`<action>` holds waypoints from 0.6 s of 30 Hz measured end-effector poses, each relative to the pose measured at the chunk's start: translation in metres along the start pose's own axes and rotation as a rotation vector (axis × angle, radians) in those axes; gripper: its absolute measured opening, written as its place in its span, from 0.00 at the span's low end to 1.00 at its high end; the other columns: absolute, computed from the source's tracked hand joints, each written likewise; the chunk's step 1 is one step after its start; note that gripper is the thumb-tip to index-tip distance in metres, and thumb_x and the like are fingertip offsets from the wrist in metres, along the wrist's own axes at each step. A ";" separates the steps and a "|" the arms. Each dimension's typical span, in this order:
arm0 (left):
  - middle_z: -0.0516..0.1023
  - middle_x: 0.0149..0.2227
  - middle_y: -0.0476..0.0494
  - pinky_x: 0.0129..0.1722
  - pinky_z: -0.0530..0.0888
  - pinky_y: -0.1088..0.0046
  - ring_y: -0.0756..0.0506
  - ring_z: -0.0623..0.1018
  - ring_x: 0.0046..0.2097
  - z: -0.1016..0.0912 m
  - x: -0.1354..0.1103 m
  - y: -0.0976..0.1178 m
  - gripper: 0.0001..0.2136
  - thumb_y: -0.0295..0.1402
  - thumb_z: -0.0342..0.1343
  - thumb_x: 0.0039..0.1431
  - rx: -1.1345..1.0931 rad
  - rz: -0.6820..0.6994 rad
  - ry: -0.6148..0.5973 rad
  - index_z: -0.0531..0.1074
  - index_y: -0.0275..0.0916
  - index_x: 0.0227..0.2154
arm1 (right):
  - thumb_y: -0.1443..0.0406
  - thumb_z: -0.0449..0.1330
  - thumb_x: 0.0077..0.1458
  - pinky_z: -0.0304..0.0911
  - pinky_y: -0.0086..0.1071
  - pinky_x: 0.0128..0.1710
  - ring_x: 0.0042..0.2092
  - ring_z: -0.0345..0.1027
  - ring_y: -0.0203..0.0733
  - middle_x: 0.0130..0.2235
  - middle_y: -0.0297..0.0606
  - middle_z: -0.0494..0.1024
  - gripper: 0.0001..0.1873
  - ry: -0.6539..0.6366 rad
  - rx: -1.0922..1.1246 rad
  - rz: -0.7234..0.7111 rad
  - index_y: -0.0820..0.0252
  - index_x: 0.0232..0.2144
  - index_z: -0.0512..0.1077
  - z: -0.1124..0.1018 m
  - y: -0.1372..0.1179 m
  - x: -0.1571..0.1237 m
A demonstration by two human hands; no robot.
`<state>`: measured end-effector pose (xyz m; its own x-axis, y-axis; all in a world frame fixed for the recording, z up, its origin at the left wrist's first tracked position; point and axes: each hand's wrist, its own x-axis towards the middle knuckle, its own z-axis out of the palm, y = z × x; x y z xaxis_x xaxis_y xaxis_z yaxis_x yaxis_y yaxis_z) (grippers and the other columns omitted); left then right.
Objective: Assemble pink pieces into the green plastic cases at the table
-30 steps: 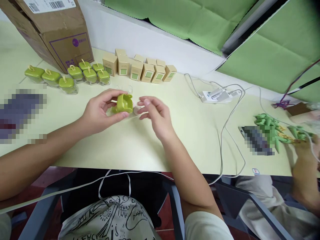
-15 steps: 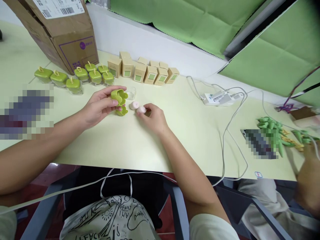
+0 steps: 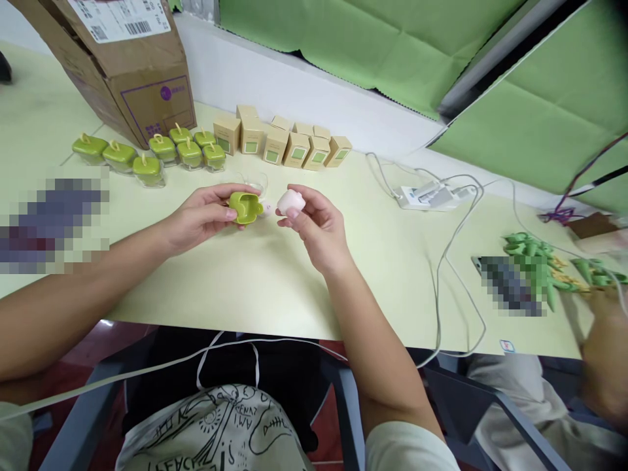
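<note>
My left hand [image 3: 206,212] is closed on a green plastic lid [image 3: 244,208], its hollow side turned towards me and to the right. Between the fingers of my right hand [image 3: 321,226] is a small pale pink, rounded piece [image 3: 290,202], raised off the table a short way right of the lid. A second pale pink piece [image 3: 266,209] lies behind the lid's right edge, mostly hidden. Just beyond the lid stands a clear plastic cup [image 3: 258,181], partly covered by my left fingers.
Several green-lidded clear containers [image 3: 147,168] stand at the back left, beside a large cardboard box [image 3: 152,98]. Several small kraft boxes [image 3: 297,150] line the wall. Further right are a white power strip [image 3: 426,196] with trailing cables, a blurred-out phone [image 3: 510,284] and another person's arm [image 3: 606,353].
My right hand has lifted one pink piece off the table and turned palm-up with it. My left hand has moved slightly right and down, tilting the lid's hollow into view.
</note>
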<state>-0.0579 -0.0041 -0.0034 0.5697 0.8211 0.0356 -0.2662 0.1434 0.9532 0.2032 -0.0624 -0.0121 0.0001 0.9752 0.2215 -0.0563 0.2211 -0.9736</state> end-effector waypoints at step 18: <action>0.89 0.43 0.43 0.47 0.88 0.63 0.45 0.86 0.40 0.016 -0.004 -0.001 0.17 0.42 0.82 0.59 0.029 -0.101 0.026 0.87 0.41 0.46 | 0.39 0.83 0.51 0.86 0.49 0.56 0.54 0.85 0.51 0.52 0.39 0.89 0.35 -0.077 -0.103 0.034 0.45 0.53 0.82 0.022 -0.003 -0.010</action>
